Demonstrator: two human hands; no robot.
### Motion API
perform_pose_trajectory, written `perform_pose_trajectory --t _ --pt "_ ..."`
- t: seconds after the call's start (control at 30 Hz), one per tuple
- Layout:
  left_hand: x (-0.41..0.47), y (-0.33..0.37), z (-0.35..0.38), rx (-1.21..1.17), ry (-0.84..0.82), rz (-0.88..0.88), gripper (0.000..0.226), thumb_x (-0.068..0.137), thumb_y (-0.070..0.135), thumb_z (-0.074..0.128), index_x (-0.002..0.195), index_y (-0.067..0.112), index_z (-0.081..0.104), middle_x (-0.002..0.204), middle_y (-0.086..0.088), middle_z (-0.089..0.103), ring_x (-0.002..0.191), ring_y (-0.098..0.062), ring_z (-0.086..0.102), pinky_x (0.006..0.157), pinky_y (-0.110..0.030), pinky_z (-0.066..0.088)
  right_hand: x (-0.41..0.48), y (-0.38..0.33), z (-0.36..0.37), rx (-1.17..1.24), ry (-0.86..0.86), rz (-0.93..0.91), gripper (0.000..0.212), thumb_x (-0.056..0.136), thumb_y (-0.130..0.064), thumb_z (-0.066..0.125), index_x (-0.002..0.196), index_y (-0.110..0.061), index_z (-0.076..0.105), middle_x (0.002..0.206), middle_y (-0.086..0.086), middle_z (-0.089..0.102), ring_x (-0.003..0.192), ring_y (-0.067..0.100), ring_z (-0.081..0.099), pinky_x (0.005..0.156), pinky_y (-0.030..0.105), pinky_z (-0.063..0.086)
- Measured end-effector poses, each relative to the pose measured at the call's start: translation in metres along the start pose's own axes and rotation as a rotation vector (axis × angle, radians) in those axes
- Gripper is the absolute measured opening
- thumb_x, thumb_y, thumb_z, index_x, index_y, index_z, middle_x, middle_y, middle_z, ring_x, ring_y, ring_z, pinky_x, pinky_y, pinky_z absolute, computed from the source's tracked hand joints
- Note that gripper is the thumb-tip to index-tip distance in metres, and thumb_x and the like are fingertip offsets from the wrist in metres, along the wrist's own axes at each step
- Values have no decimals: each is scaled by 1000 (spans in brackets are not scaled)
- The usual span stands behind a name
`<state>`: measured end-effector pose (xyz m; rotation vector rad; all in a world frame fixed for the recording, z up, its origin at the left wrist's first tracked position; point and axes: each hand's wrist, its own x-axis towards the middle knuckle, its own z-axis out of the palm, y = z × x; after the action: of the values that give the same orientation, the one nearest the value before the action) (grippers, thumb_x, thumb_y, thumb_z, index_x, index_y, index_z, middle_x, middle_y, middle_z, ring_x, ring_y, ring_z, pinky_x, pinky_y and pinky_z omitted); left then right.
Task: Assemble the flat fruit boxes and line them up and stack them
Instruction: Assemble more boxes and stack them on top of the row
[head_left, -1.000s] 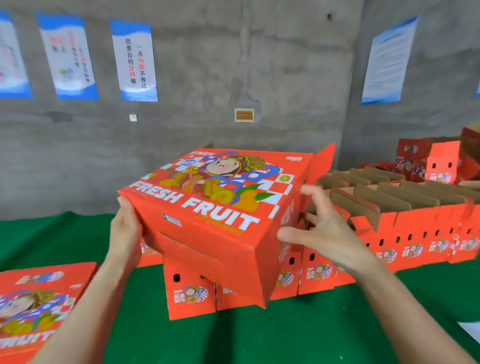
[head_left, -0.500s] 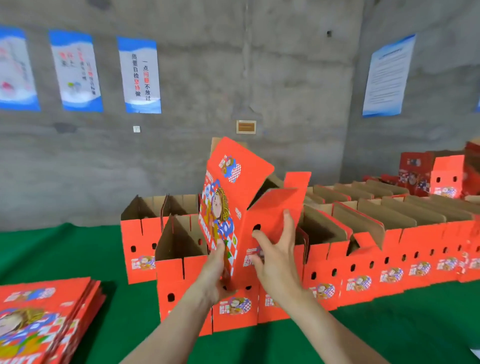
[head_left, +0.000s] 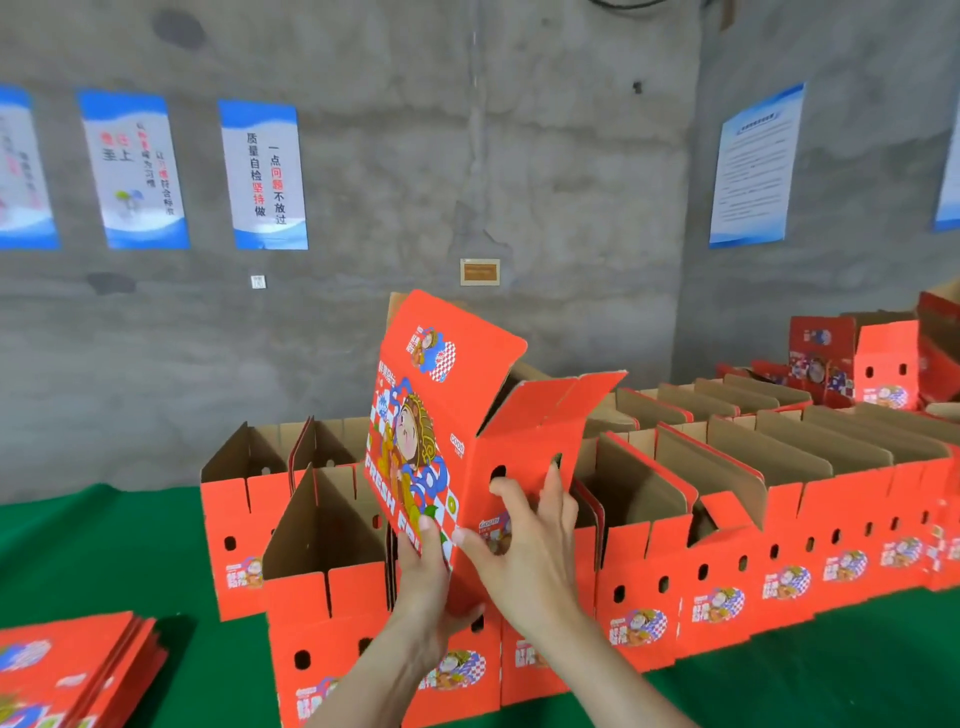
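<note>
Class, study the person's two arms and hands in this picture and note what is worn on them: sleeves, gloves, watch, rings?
Nothing worn shows. The left hand and right hand have no gloves, and no ring shows on the visible fingers. The left forearm and right forearm are bare down to the picture's lower edge: no sleeve, watch or bracelet in view.

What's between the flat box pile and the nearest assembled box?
Nothing but bare green cover separates flat box pile and nearest assembled box; head view shows it.
</note>
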<state>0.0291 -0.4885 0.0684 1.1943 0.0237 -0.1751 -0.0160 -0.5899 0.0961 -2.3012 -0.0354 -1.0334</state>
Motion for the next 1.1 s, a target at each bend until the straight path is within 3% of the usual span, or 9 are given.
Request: perform_pose_trajectory --t 0.1,0.23,0.33,0.43,0.53,0.67,0.77,0.97,1.1 --pt "14 2 25 11 -36 98 46 99 49 32 135 22 40 127 -6 58 103 -25 62 66 -44 57 33 10 -18 -13 59 -52 50 74 -46 71 119 -35 50 155 15 9 131 26 17 108 37 30" --pt "45 5 61 361 -217 178 39 98 53 23 127 39 45 119 8 65 107 -18 64 83 -37 53 81 48 -44 -70 83 -59 52 74 -48 70 117 -38 42 155 12 2 134 29 9 107 42 32" --pt "73 3 96 664 -330 319 43 94 53 18 123 42 49 126 20 57 119 2 51 96 -20 39 113 92 -60 -69 131 -58 52 71 -40 75 115 -34 48 154 15 4 131 24 9 109 40 27" --pt "110 -7 132 986 -305 488 45 103 33 26 143 18 37 143 4 42 134 -7 33 94 -3 20 144 147 -70 -111 113 -10 52 70 -35 78 115 -28 54 154 17 4 131 22 8 110 35 19" --pt "147 -25 161 1339 -357 573 47 103 35 28 145 15 36 151 -1 36 141 -13 29 107 -14 20 174 208 -72 -121 123 89 52 70 -34 78 116 -27 55 154 16 6 133 30 11 110 35 18" --pt "191 -38 192 1800 -501 614 48 103 40 24 147 23 33 159 6 17 147 -11 6 118 -35 9 216 273 -67 -121 214 170 50 71 -29 80 115 -25 57 153 18 8 134 32 11 109 33 19" --pt "221 -42 203 1877 -546 535 50 102 40 29 149 22 29 159 3 18 147 -14 7 119 -35 7 250 311 -63 -130 265 220 49 73 -27 79 116 -24 56 154 18 6 134 32 11 107 31 19" --pt "252 -50 218 1787 -420 387 54 96 40 47 146 26 32 148 0 41 136 -17 38 113 -30 27 316 356 -51 -176 294 288 55 77 -22 76 128 -20 53 156 21 -1 137 41 14 113 39 18" --pt "255 -57 214 1748 -388 418 55 95 40 50 146 28 33 149 3 40 137 -16 36 116 -31 26 324 379 -25 -196 177 469 68 91 -20 59 148 -27 23 156 22 -7 137 49 18 111 45 24"
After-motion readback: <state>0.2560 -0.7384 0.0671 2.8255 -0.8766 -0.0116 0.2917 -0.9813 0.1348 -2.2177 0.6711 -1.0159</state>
